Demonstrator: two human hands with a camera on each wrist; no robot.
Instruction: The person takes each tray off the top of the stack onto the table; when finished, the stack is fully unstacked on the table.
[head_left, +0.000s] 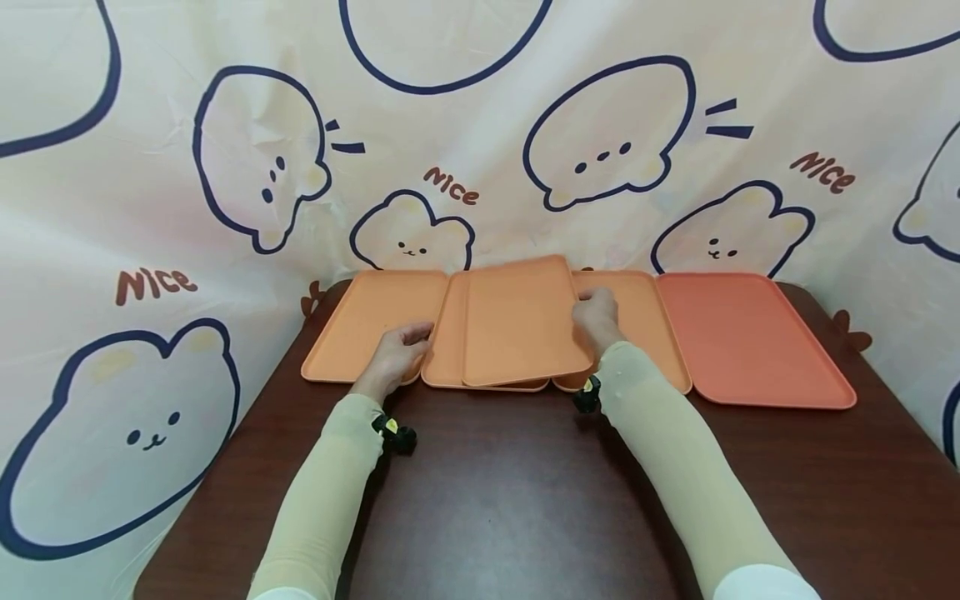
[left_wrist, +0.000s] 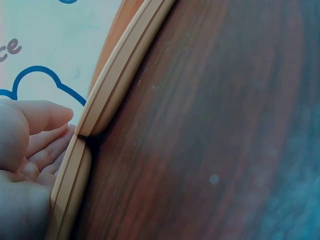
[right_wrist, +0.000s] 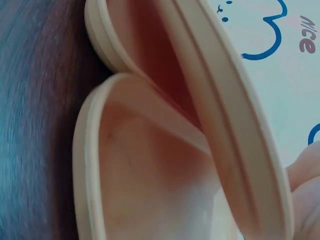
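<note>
My right hand (head_left: pixel 597 317) grips the right edge of a light orange tray (head_left: pixel 521 321), which is raised and tilted on that side. In the right wrist view the rim of this tray (right_wrist: pixel 235 125) stands above the trays beneath. It overlaps a second orange tray (head_left: pixel 448 346) in the middle and part of a third orange tray (head_left: pixel 626 308) to the right. My left hand (head_left: pixel 397 354) hovers over the right side of the leftmost orange tray (head_left: pixel 360 329). Its thumb and fingers are apart, with nothing between them, close to where two tray rims (left_wrist: pixel 70 175) meet.
A coral-red tray (head_left: pixel 757 337) lies at the right end of the row. The trays lie along the far side of a dark brown wooden table (head_left: pixel 495 500). Behind it hangs a pale cloth (head_left: pixel 480 133) with cartoon bears and lettering. Small black devices (head_left: pixel 397 435) sit at both wrists.
</note>
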